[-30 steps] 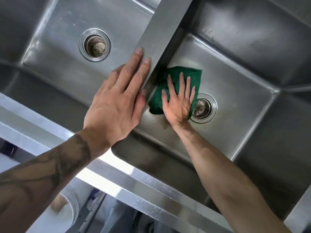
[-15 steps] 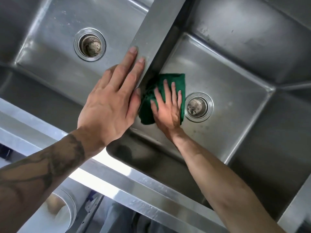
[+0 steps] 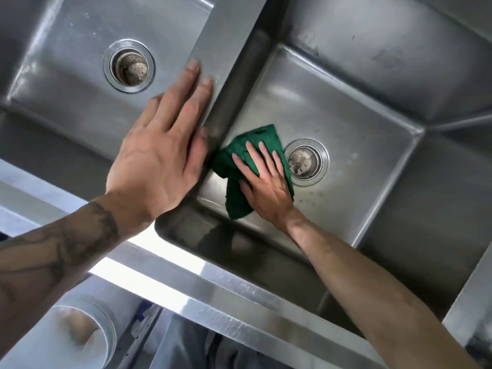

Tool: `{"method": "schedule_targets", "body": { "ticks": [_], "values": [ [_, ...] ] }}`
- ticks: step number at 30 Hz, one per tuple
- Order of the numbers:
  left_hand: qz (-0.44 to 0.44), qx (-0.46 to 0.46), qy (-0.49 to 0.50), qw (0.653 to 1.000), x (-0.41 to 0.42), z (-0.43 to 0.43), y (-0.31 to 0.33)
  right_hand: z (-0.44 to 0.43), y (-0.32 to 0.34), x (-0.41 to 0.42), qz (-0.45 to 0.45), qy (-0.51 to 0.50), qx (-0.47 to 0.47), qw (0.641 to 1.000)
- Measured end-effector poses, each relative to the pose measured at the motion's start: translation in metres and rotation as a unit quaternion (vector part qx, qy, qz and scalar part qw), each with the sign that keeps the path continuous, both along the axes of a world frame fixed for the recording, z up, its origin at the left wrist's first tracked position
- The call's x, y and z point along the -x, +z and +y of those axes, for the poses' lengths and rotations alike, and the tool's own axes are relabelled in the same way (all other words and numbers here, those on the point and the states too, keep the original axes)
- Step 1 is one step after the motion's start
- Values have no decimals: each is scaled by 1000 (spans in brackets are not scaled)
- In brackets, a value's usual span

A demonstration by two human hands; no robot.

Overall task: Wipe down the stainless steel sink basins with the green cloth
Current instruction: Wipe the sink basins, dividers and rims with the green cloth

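Two stainless steel basins lie side by side, split by a flat steel divider (image 3: 231, 35). My right hand (image 3: 266, 185) is down in the right basin (image 3: 346, 110), palm flat and fingers spread, pressing the crumpled green cloth (image 3: 234, 201) onto the basin floor near its left front corner, just left of the drain (image 3: 304, 162). My left hand (image 3: 162, 150) rests flat and open on the divider's near end, fingers pointing away from me, holding nothing. The left basin (image 3: 53, 83) holds only its strainer drain (image 3: 129, 66).
The sink's front rim (image 3: 213, 286) runs across below my forearms. Under it at the lower left is a white round container (image 3: 82, 334). Faint spots mark the right basin floor near the drain.
My right hand has slid the green cloth toward me and the left front corner of the right basin; the cloth has bunched up more. My left hand stays on the divider.
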State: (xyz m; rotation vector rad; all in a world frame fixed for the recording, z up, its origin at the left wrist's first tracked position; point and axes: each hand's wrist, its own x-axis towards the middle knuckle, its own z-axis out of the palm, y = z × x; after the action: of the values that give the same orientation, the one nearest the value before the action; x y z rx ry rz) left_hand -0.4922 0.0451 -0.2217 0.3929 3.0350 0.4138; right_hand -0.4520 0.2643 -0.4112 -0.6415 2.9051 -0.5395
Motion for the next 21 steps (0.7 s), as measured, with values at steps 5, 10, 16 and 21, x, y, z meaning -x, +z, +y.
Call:
{"method": "schedule_targets", "body": {
  "ticks": [5, 10, 16, 21],
  "values": [
    [10, 8, -5, 1000, 1, -2, -4, 21, -2, 8, -8, 35, -8, 999],
    [-1, 1, -13, 1000, 0, -3, -2, -27, 4, -4, -30, 33, 28, 999],
    [3, 21, -18, 1000, 3, -3, -6, 48, -3, -22, -37, 190, -34, 981],
    [-14, 12, -17, 1000, 3, -5, -7, 11, 4, -27, -43, 153, -21, 987]
  ]
}}
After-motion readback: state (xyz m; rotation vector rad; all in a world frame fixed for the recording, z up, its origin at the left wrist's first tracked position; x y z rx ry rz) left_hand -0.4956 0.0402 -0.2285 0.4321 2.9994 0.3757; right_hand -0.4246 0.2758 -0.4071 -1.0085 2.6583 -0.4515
